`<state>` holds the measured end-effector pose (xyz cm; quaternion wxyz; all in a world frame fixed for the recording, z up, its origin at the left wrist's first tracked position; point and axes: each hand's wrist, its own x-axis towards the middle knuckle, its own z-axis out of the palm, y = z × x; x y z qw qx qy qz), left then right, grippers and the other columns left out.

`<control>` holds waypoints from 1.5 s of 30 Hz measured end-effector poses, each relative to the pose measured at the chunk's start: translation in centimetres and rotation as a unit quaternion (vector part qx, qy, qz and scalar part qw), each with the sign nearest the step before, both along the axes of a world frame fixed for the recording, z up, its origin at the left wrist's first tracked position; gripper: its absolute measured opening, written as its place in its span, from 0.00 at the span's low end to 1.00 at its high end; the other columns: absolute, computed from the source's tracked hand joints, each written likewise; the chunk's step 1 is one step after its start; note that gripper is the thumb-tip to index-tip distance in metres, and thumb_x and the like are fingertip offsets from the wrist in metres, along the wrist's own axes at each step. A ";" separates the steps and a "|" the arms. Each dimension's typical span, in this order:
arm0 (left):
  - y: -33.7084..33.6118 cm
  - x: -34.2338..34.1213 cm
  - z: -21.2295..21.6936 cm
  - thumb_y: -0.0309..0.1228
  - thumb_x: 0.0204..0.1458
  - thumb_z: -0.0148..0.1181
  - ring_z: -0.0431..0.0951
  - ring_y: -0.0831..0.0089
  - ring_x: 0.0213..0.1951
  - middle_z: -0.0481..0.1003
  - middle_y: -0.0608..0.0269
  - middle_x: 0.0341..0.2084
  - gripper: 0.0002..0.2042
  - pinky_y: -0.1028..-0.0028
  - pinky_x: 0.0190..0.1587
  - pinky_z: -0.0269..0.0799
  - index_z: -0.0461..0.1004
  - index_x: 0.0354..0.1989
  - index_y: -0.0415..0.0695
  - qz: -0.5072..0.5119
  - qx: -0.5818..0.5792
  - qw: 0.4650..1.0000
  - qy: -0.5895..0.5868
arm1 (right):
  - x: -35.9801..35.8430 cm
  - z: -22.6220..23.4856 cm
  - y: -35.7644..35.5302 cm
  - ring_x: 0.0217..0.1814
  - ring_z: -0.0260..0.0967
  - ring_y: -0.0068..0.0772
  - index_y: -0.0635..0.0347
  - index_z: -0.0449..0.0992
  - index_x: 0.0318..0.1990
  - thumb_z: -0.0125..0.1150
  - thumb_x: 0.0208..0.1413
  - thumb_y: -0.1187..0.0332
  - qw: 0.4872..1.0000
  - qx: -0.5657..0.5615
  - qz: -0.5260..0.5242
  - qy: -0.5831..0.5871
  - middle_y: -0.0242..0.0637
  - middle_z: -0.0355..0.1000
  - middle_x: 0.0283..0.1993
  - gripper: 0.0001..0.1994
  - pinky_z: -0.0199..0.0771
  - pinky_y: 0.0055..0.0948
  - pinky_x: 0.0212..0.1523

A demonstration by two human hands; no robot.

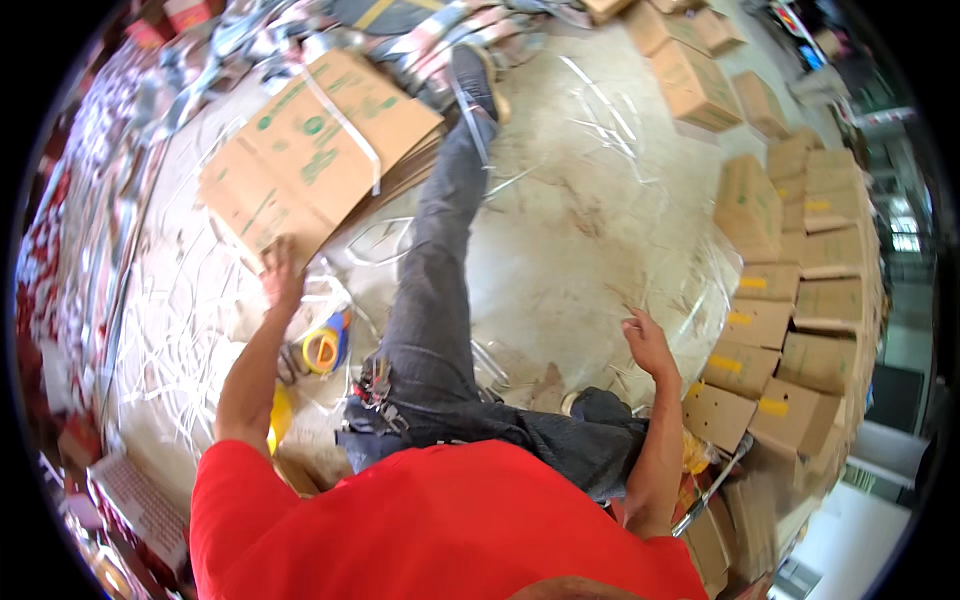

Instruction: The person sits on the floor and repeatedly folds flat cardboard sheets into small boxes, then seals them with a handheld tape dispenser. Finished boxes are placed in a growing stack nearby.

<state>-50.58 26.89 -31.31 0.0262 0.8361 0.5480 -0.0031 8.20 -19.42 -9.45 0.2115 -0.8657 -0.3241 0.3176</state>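
Note:
A stack of flattened cardboard boxes (275, 160) lies at the upper left, brown with green print. A white strap (340, 125) runs across its top. My left hand (281, 262) rests on the near edge of the stack, with its fingers spread over the top sheet. Whether the thumb goes under the edge is hidden. My right hand (648, 342) hangs in the air over the floor, its fingers loosely bent, and I see nothing in it. My outstretched leg (435, 260) reaches along the right side of the stack, the shoe (475, 80) beyond its far corner.
Loose white strapping (180, 350) lies tangled on the floor at left. Tape rolls (325, 347) sit beside my hip. Closed cartons (830, 250) are piled along the right, with more cartons (690, 85) at the far right. Striped cloth (430, 45) is heaped at the back.

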 end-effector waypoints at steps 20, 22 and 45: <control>-13.2 18.5 44.4 0.26 0.62 0.59 0.79 0.39 0.39 0.78 0.41 0.33 0.12 0.49 0.41 0.73 0.73 0.53 0.40 -0.251 0.005 0.936 -0.246 | 4.3 1.6 -2.3 0.61 0.76 0.43 0.70 0.63 0.70 0.57 0.70 0.66 0.958 0.202 -0.110 -0.173 0.51 0.75 0.62 0.26 0.74 0.36 0.62; -15.2 19.8 46.9 0.24 0.60 0.61 0.79 0.41 0.39 0.78 0.42 0.33 0.13 0.50 0.40 0.73 0.73 0.53 0.40 -0.282 0.007 0.932 -0.229 | 3.9 3.1 -2.3 0.62 0.76 0.46 0.72 0.60 0.72 0.57 0.70 0.66 0.938 0.253 -0.162 -0.171 0.55 0.73 0.65 0.29 0.74 0.38 0.63; -21.2 31.6 35.2 0.36 0.65 0.59 0.81 0.43 0.37 0.80 0.43 0.30 0.12 0.55 0.40 0.75 0.77 0.43 0.37 -0.506 -0.364 0.770 -0.134 | -0.4 2.8 -13.4 0.79 0.51 0.45 0.61 0.49 0.79 0.45 0.69 0.34 0.742 0.397 -0.539 0.038 0.43 0.52 0.79 0.45 0.58 0.49 0.75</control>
